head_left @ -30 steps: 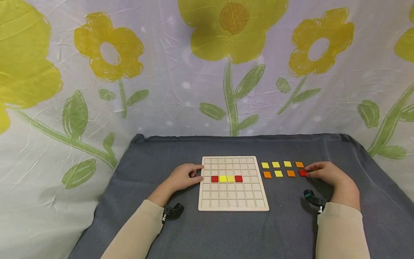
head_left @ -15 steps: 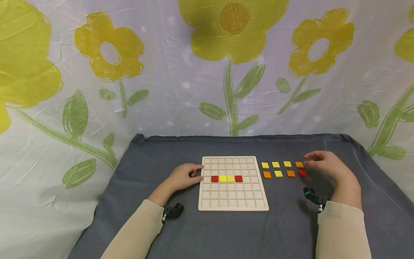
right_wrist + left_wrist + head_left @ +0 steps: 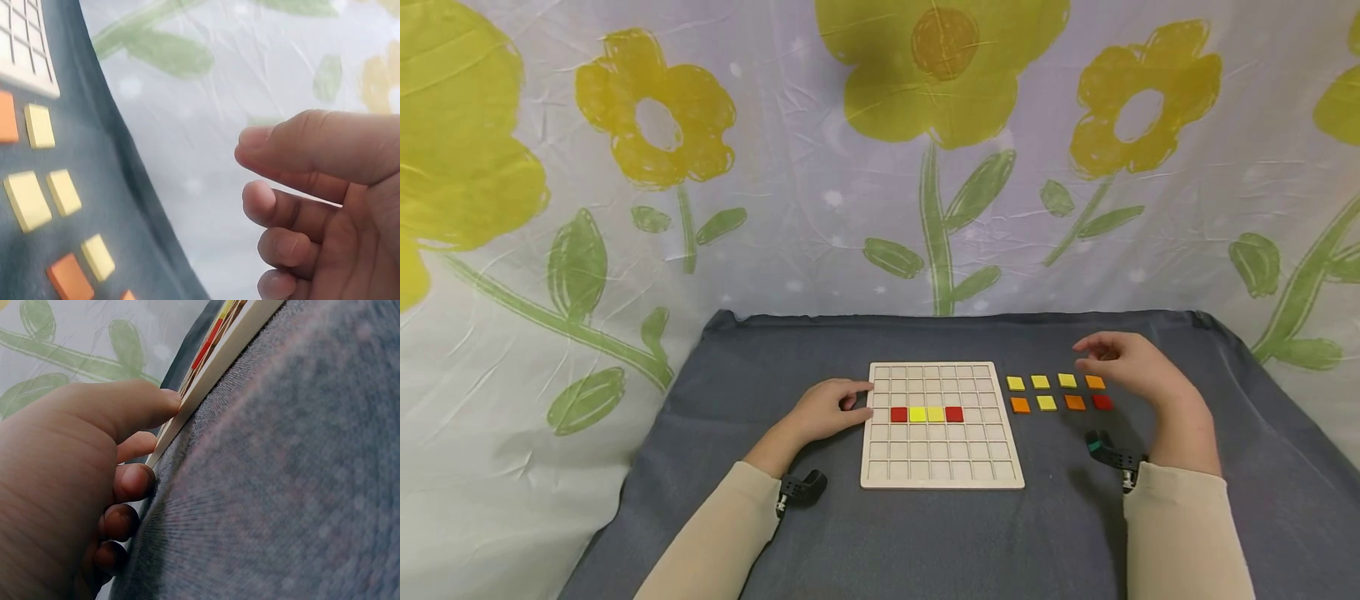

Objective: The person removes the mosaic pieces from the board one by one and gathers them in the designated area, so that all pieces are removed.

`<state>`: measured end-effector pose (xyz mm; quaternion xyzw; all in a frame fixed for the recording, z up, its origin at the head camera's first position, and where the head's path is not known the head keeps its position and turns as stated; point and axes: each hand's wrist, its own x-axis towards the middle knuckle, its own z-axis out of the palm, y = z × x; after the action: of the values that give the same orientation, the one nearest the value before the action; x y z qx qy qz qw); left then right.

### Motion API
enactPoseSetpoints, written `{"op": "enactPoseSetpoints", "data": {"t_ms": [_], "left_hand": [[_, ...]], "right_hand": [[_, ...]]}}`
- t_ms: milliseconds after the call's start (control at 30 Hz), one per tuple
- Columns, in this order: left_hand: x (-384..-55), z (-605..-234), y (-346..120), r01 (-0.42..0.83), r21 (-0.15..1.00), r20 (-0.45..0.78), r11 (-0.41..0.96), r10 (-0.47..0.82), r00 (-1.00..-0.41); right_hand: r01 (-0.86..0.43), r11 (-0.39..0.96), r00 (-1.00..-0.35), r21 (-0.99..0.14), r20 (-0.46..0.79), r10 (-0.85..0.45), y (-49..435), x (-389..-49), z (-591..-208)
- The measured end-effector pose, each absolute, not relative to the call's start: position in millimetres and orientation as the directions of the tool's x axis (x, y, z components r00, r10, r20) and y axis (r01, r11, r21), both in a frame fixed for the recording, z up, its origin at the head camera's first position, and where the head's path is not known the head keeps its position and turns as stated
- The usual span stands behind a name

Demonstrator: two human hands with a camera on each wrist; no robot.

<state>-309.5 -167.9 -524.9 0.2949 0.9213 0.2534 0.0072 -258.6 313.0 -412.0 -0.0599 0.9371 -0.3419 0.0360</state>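
Pale wood forms the flat gridded board [image 3: 940, 486] lying on dark grey cloth [image 3: 970, 542]. Along one row of its cells sit a red square tile [image 3: 898, 414], two yellow square tiles [image 3: 917, 414] and a second red square tile [image 3: 954, 414]. Against the board's left edge, thumb and index fingertip of the left hand [image 3: 823, 410] rest spaced apart, not wrapped round it. Eight loose square tiles [image 3: 1046, 403], yellow, orange and red, lie right of the board in two rows, their long axis pointing toward it. Beyond the board's right side, the right hand [image 3: 1123, 362] hangs raised, fingers loosely bent, holding nothing. It is much the nearer hand to these loose tiles, which stretch from beneath it toward the board; its exact height cannot be told.
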Motion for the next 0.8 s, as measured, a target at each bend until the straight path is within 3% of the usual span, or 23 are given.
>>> {"op": "enactPoseSetpoints", "data": {"t_ms": [267,800], "left_hand": [[-310,-526,-168,0.544,0.472,0.142,0.694,0.548,-0.824],[-309,-524,-167,0.533,0.48,0.138,0.697,0.54,-0.83]], "right_hand": [[-0.177,0.763,-0.978,-0.622,0.026,-0.206,283,-259,-403],[-0.241,0.737,-0.945,-0.632,-0.021,-0.327,241,-264,-408]]}}
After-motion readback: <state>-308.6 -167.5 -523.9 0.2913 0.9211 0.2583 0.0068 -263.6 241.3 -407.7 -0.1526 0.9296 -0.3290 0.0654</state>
